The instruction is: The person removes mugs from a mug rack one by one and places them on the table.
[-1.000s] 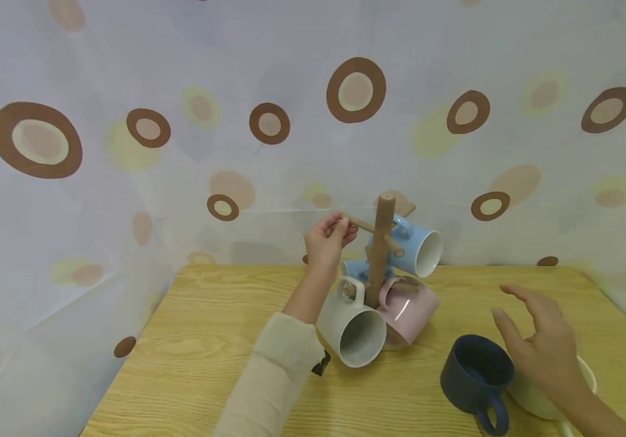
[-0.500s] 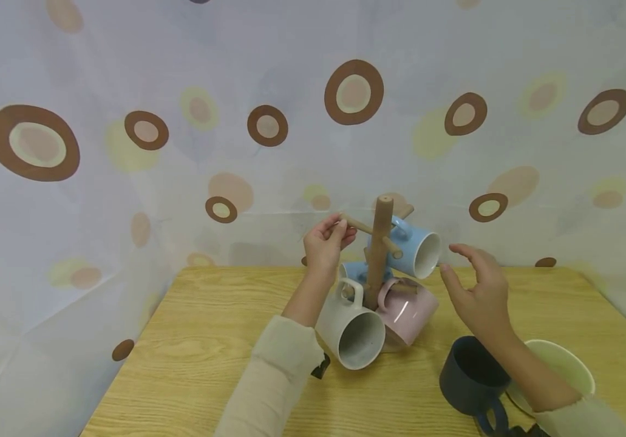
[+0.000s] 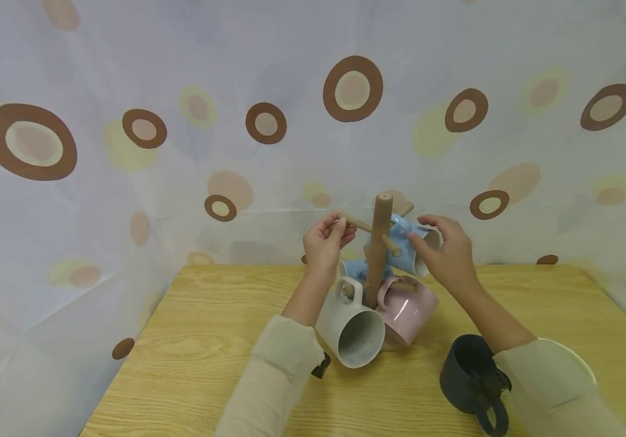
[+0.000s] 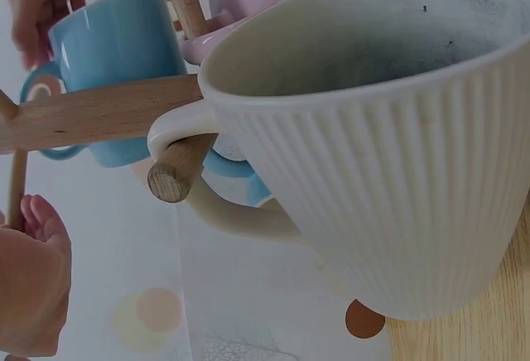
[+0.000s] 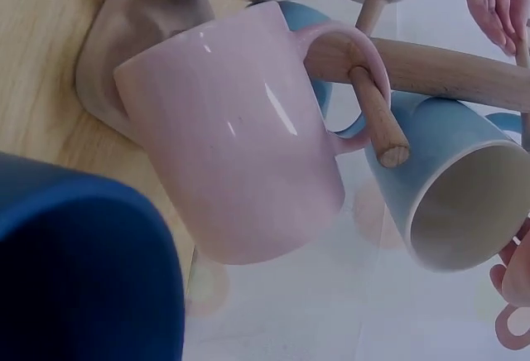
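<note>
My left hand [image 3: 323,243] pinches the end of an upper peg [image 3: 359,223] on a wooden mug tree [image 3: 382,212]. On the tree's right side hangs a light blue mug [image 3: 400,262], its mouth tilted toward the front right. My right hand [image 3: 452,258] is at that mug's rim, thumb in front of the mouth and forefinger above, with a gap between them; firm contact cannot be made out. Lower pegs carry a ribbed white mug [image 4: 389,170], a pink mug [image 5: 236,133] and a second blue mug [image 3: 353,269], partly hidden by the post.
A navy mug [image 3: 457,376] stands upright on the wooden table [image 3: 209,340] at the front right, beneath my right forearm. Behind my sleeve, a pale yellow vessel [image 3: 585,365] shows only part of its rim. A patterned cloth [image 3: 302,54] hangs behind the table.
My right hand has moved left and up, from above the pale yellow vessel to the hanging blue mug. My left hand has stayed on the peg.
</note>
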